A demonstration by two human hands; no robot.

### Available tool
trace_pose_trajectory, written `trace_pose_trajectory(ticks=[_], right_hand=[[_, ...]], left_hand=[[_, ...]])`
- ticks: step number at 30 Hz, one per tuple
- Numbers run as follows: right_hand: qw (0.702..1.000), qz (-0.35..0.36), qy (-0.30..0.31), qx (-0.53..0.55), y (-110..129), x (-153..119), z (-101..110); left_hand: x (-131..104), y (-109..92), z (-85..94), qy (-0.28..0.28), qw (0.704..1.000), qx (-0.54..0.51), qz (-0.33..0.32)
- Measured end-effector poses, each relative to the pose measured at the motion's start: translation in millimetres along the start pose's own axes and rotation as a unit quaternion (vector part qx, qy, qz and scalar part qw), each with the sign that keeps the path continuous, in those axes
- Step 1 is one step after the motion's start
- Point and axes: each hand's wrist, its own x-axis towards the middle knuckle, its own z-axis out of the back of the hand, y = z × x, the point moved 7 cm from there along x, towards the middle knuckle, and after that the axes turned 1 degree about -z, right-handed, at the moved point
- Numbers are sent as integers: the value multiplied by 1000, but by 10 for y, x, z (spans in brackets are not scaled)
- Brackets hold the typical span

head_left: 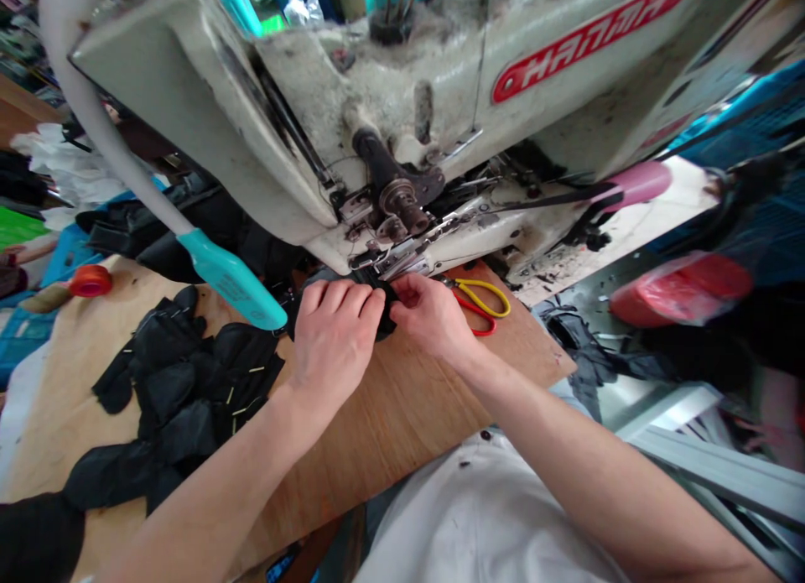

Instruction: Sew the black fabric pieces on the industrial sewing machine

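Note:
A black fabric piece (385, 321) lies under the needle area of the sewing machine (402, 205). Over its left part, my left hand (336, 323) presses down with fingers bent and close together, holding the cloth. At the right edge of the same piece, my right hand (433, 314) pinches it between thumb and fingers, close to the metal guide. The fingertips of my left hand and most of the fabric are hidden. Just beyond my right hand lie scissors (487, 302) with one yellow and one red handle.
A turquoise lamp head (232, 281) hangs left of my left hand. Black fabric pieces (182, 382) are heaped on the wooden table (377, 449). An orange-red roll (90, 281) stands at the far left. A red bundle in clear plastic (682, 288) sits at the right.

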Motion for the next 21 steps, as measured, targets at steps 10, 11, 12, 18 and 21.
trace_pose_trajectory(ticks=[10, 11, 12, 18, 21], right_hand=[[1000, 1, 2, -11, 18, -14, 13], [1000, 0, 2, -16, 25, -19, 26], [1000, -2, 4, -22, 29, -22, 38], [999, -11, 37, -6, 21, -16, 39], [998, -23, 45, 22, -4, 2, 15]], left_hand=[[31, 30, 83, 60, 987, 67, -135], [34, 35, 84, 59, 986, 67, -143], [34, 43, 79, 60, 985, 66, -150], [12, 127, 40, 64, 984, 47, -160], [18, 147, 54, 60, 986, 34, -149]])
